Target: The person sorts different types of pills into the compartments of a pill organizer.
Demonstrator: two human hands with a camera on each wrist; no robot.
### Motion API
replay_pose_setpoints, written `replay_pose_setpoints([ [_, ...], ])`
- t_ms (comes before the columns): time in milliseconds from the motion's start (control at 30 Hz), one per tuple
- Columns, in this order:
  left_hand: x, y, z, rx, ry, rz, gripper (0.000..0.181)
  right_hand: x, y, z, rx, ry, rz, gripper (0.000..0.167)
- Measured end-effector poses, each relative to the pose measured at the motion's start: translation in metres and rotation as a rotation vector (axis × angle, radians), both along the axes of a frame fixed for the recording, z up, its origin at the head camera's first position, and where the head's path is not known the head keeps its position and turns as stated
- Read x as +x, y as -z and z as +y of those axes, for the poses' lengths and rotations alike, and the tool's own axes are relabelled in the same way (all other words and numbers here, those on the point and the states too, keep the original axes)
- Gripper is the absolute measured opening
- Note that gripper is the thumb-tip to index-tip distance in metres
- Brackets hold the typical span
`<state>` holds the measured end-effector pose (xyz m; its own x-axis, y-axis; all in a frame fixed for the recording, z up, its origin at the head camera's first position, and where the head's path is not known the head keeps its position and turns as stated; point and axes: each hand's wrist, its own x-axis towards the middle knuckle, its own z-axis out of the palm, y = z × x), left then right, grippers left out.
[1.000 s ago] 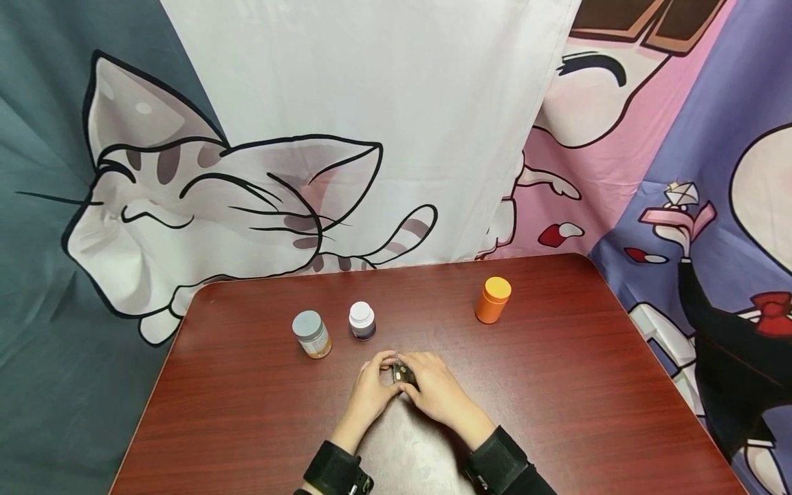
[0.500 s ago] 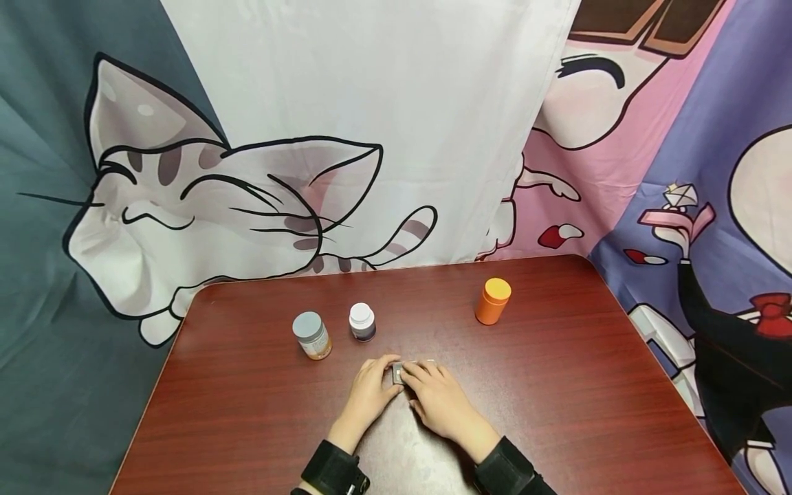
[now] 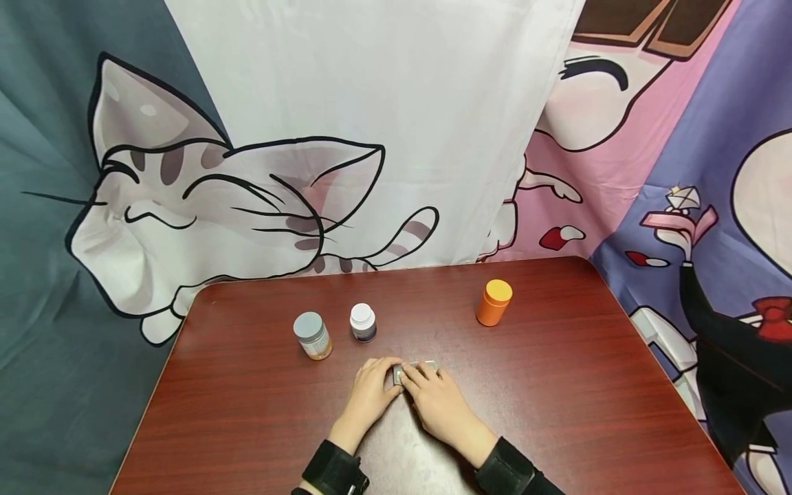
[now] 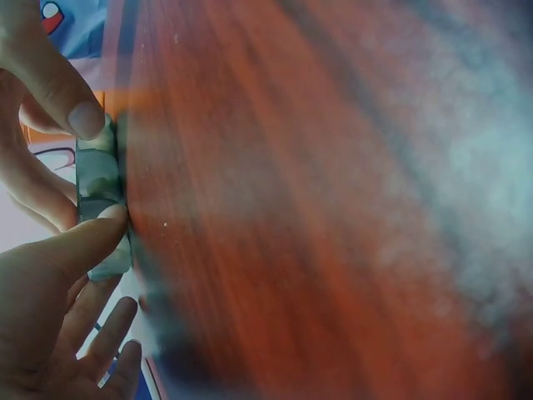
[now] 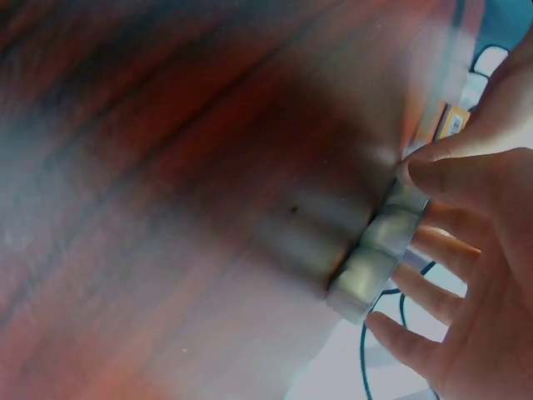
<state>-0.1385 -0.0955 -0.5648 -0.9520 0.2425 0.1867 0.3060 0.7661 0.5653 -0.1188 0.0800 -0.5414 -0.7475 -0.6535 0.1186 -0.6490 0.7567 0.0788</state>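
A clear pill organizer (image 3: 398,375) with a row of compartments stands on the table between both hands. My left hand (image 3: 369,390) grips its left end, thumb on the near side and fingers on the far side. My right hand (image 3: 442,405) lies across its middle, with fingertips over the top. In the right wrist view, the pill organizer (image 5: 371,254) shows pale contents, and the right hand (image 5: 491,275) has its thumb in front and fingers behind. From the left wrist, the pill organizer (image 4: 98,171) appears between the two thumbs. The right hand hides part of it from above.
A bottle with a grey lid (image 3: 312,335) and a smaller white-capped bottle (image 3: 363,322) stand beyond the left hand. An orange bottle with a yellow lid (image 3: 493,302) is farther right. Behind the reddish-brown table (image 3: 588,385) hangs a printed curtain (image 3: 433,103).
The right hand has shifted slightly right and its fingers now spread over the pill organizer, whose dark, spotted surface has given way to a paler one. The left hand has kept its place.
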Motion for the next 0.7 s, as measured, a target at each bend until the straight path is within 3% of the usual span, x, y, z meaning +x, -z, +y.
replay_pose_setpoints([
  [167,0.0004,-0.0007,-0.0002,-0.016,-0.005,0.006,0.044,0.0015,0.0021,-0.0014,0.03,-0.015,0.061,0.043],
  [467,0.0,-0.0026,0.0008,-0.039,-0.018,-0.042,0.043,0.0014,0.002,-0.0026,0.022,0.007,0.033,0.045],
  [700,0.0023,0.0,0.0024,-0.105,-0.024,-0.021,0.044,0.002,-0.0008,-0.0069,0.015,0.04,-0.015,0.049],
])
